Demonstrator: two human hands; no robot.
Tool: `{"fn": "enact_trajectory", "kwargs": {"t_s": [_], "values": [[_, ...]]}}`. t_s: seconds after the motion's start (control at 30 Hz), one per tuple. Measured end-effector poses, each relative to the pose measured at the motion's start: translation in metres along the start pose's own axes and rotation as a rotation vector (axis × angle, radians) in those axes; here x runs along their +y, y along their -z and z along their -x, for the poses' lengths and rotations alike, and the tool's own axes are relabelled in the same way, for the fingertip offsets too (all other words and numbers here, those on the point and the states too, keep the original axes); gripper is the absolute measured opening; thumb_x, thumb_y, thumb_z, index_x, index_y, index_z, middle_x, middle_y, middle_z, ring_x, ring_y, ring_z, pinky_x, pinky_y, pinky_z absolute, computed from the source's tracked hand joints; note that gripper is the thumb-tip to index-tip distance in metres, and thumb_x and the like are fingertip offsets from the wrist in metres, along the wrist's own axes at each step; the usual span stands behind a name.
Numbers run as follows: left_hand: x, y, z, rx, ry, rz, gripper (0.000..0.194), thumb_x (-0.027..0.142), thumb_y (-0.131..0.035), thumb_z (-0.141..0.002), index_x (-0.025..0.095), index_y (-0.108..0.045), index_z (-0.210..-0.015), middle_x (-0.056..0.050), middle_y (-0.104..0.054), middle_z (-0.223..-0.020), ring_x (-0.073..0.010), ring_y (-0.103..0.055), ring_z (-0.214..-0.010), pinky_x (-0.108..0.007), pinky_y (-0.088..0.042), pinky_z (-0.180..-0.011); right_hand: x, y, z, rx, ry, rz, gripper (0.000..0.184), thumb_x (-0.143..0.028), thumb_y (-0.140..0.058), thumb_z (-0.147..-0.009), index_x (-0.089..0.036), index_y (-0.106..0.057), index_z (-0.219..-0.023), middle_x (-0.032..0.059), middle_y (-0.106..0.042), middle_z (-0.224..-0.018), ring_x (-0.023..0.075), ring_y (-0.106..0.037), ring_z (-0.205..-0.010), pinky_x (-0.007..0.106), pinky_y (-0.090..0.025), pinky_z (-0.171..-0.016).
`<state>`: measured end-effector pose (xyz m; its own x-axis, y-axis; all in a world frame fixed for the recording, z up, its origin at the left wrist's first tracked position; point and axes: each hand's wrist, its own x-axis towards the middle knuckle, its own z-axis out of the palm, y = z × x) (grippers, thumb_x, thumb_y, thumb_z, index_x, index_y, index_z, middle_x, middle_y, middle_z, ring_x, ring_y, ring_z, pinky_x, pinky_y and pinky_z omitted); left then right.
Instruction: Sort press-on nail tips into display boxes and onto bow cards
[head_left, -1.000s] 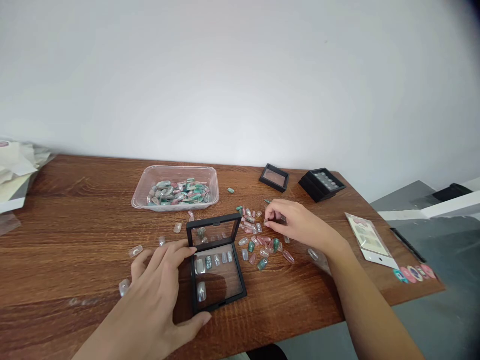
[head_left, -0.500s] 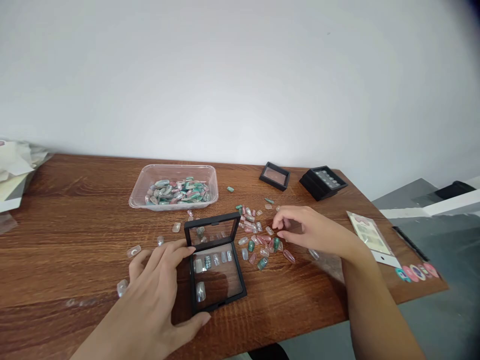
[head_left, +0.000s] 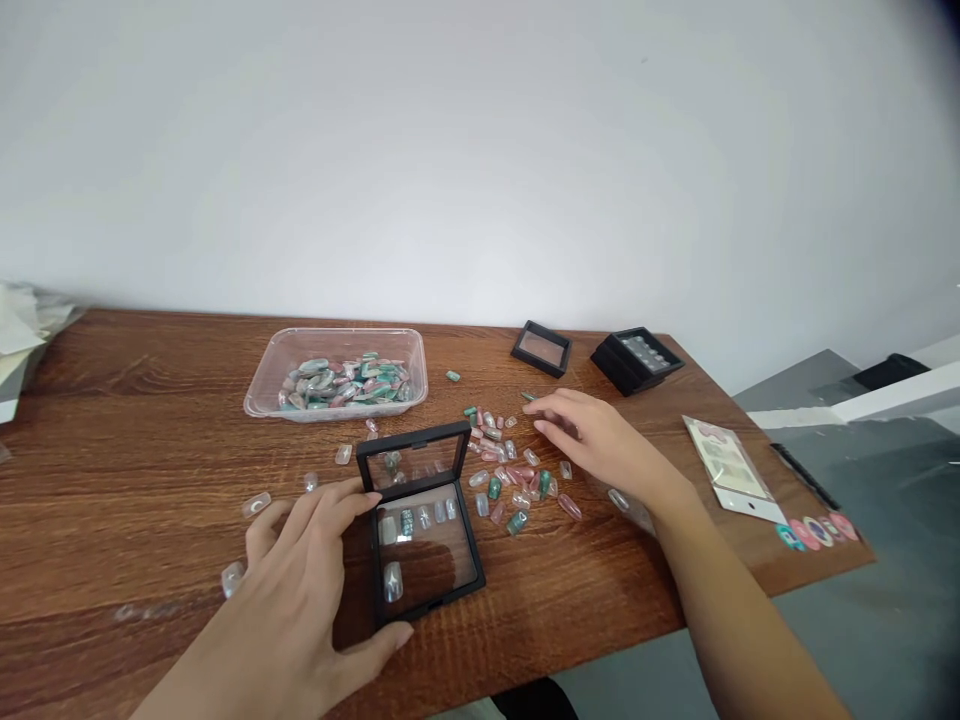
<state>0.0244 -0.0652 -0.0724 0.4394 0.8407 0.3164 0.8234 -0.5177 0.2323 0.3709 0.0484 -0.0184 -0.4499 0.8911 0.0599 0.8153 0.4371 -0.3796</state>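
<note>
A black-framed display case (head_left: 442, 570) stands open on the table, its clear lid tilted up. Inside, a row of silvery press-on nails (head_left: 424, 517) lies along the top, with one larger nail (head_left: 392, 582) at lower left. My left hand (head_left: 292, 590) holds the case's left side, index finger by the hinge and thumb at the front corner. To the right, my right hand (head_left: 600, 440) hovers over loose pink, green and clear nails (head_left: 523, 476). Its thumb and index finger are apart, the index tip beside a dark green nail (head_left: 529, 396); the other fingers are partly hidden.
A clear plastic tub (head_left: 255, 400) of mixed nails stands behind the case. Toward the back right are a small black case (head_left: 543, 348) and stacked black cases (head_left: 637, 360). A packaged card (head_left: 731, 465), a black pen-like stick (head_left: 804, 476) and round stickers (head_left: 816, 532) lie near the right edge.
My right hand has moved slightly back and away from the nearer loose nails, toward the dark green one. My left hand stays on the case. The whole view has shifted a little.
</note>
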Motion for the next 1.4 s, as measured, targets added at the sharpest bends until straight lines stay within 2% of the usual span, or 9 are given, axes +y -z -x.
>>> {"fn": "enact_trajectory", "kwargs": {"t_s": [0.1, 0.17, 0.37, 0.5, 0.6, 0.73, 0.87, 1.17, 1.4], "values": [[0.000, 0.000, -0.001, 0.006, -0.013, 0.004, 0.073, 0.049, -0.071, -0.079, 0.014, -0.035, -0.133, -0.022, -0.054, -0.121, -0.0458, -0.053, -0.114, -0.063, -0.038, -0.093, -0.002, -0.009, -0.004, -0.019, 0.030, 0.025, 0.033, -0.029, -0.050, -0.104, -0.027, -0.063, -0.135, 0.0082, -0.067, -0.109, 0.0236, -0.064, -0.100, 0.041, -0.051, -0.089], [0.000, 0.001, -0.002, 0.007, -0.011, 0.000, 0.074, 0.051, -0.071, -0.079, 0.014, -0.035, -0.132, -0.022, -0.054, -0.119, -0.0452, -0.053, -0.113, -0.061, -0.041, -0.090, -0.001, -0.013, -0.006, -0.026, 0.057, 0.031, 0.033, -0.030, -0.053, -0.103, -0.027, -0.065, -0.134, 0.0076, -0.065, -0.104, 0.0234, -0.064, -0.098, 0.040, -0.051, -0.089], [-0.001, -0.001, 0.000, -0.016, 0.010, 0.023, 0.072, 0.049, -0.071, -0.080, 0.017, -0.034, -0.133, -0.021, -0.055, -0.124, -0.0448, -0.052, -0.117, -0.063, -0.036, -0.096, 0.000, -0.014, -0.010, -0.011, 0.105, -0.002, 0.013, -0.025, -0.061, -0.099, -0.021, -0.073, -0.098, 0.0037, -0.063, -0.089, 0.0198, -0.062, -0.089, 0.033, -0.048, -0.082], [-0.002, -0.002, 0.000, 0.008, -0.015, -0.007, 0.073, 0.050, -0.072, -0.079, 0.015, -0.036, -0.132, -0.020, -0.056, -0.121, -0.0455, -0.053, -0.115, -0.061, -0.036, -0.095, -0.003, -0.013, -0.010, -0.005, 0.102, -0.009, 0.013, -0.022, -0.061, -0.097, -0.020, -0.069, -0.088, 0.0022, -0.062, -0.084, 0.0177, -0.059, -0.082, 0.030, -0.046, -0.075], [-0.002, -0.002, -0.002, 0.018, -0.023, -0.033, 0.075, 0.052, -0.073, -0.078, 0.014, -0.038, -0.131, -0.020, -0.056, -0.120, -0.0442, -0.053, -0.114, -0.058, -0.036, -0.095, -0.003, -0.013, -0.009, 0.012, 0.106, -0.014, 0.008, -0.021, -0.062, -0.097, -0.020, -0.070, -0.099, 0.0023, -0.062, -0.085, 0.0182, -0.059, -0.083, 0.031, -0.046, -0.076], [-0.001, -0.001, -0.002, 0.027, -0.032, -0.037, 0.076, 0.053, -0.073, -0.077, 0.013, -0.038, -0.132, -0.021, -0.055, -0.120, -0.0439, -0.053, -0.114, -0.056, -0.037, -0.094, -0.001, -0.014, -0.008, -0.006, 0.138, -0.031, 0.025, -0.019, -0.061, -0.098, -0.024, -0.069, -0.122, 0.0046, -0.064, -0.098, 0.0191, -0.062, -0.090, 0.033, -0.049, -0.082], [-0.001, -0.001, -0.002, 0.024, -0.035, -0.032, 0.075, 0.051, -0.072, -0.078, 0.013, -0.037, -0.132, -0.022, -0.055, -0.122, -0.0448, -0.052, -0.115, -0.057, -0.037, -0.093, -0.001, -0.016, -0.008, -0.010, 0.157, -0.016, 0.019, -0.021, -0.062, -0.099, -0.023, -0.075, -0.112, 0.0055, -0.066, -0.099, 0.0202, -0.064, -0.093, 0.034, -0.049, -0.084], [-0.001, -0.001, -0.001, -0.008, -0.032, -0.012, 0.074, 0.046, -0.073, -0.079, 0.010, -0.037, -0.132, -0.021, -0.054, -0.122, -0.0435, -0.052, -0.115, -0.057, -0.029, -0.099, 0.001, -0.020, -0.009, 0.035, 0.246, -0.002, 0.013, -0.022, -0.064, -0.097, -0.020, -0.077, -0.100, 0.0050, -0.068, -0.091, 0.0200, -0.064, -0.088, 0.033, -0.049, -0.080], [-0.001, -0.002, -0.002, -0.005, -0.034, -0.012, 0.074, 0.050, -0.073, -0.079, 0.011, -0.038, -0.132, -0.020, -0.055, -0.122, -0.0428, -0.052, -0.115, -0.055, -0.029, -0.099, -0.002, -0.013, -0.008, 0.031, 0.115, -0.021, 0.018, -0.021, -0.059, -0.098, -0.020, -0.071, -0.085, 0.0027, -0.068, -0.085, 0.0181, -0.063, -0.081, 0.031, -0.047, -0.076]]}}
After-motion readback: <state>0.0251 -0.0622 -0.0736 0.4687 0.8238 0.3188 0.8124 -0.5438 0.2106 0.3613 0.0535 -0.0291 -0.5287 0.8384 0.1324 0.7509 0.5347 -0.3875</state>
